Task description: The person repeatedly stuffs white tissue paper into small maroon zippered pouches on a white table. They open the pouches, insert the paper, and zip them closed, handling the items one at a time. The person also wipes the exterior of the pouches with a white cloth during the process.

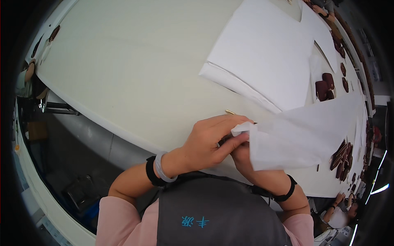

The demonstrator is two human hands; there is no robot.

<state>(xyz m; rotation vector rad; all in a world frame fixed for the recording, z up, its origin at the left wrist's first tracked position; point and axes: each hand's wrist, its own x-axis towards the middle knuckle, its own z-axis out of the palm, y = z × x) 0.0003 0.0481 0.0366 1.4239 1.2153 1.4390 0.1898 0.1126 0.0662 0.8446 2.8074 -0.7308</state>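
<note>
My left hand (215,137) pinches the folded corner of a thin white sheet of paper (303,131) between thumb and fingers. From there the sheet spreads out to the right, raised over the table. My right hand (241,156) is close against the left, under the sheet's near edge; its fingers are mostly hidden. Something small and dark shows in the gap between the hands, and a dark tip pokes out beyond the left fingertips; I cannot make out either. Just past my left knuckles a short brass-coloured rod (230,111) lies on the table.
A large stack of white sheets (262,49) lies ahead on the pale table (135,65). Dark red leather pouches (324,87) and a pile of dark red pieces (342,160) are on the right. Other people are at the table's left, far right and near right edges.
</note>
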